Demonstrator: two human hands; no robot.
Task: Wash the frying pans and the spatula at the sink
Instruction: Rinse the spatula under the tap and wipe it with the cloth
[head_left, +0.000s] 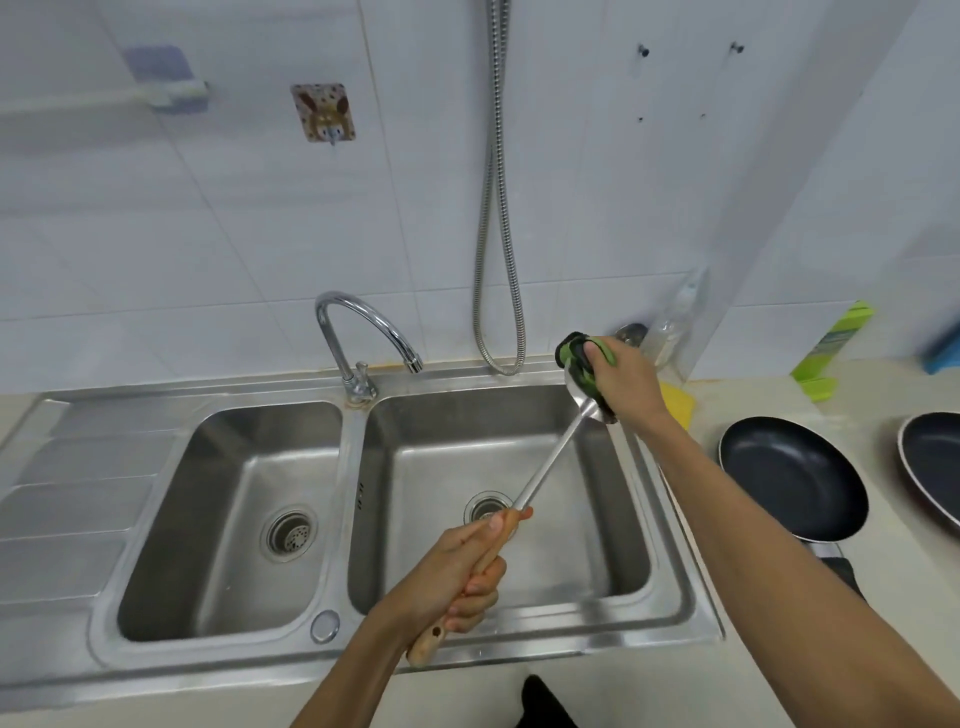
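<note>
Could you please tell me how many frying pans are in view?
2. The near pan sits on the counter just right of the sink; the far pan lies further right on it, cut off by the frame edge. Others may be out of view.

Left grip (457, 571): low and central, fingers curled round the wooden handle of the long steel spatula (550, 462), thumb lying along it.
Right grip (618, 379): farther out to the right, fingers clutching a green-and-black scouring pad (574, 358) against the spatula's blade.
Arms: both bare; the right stretched long.
</note>
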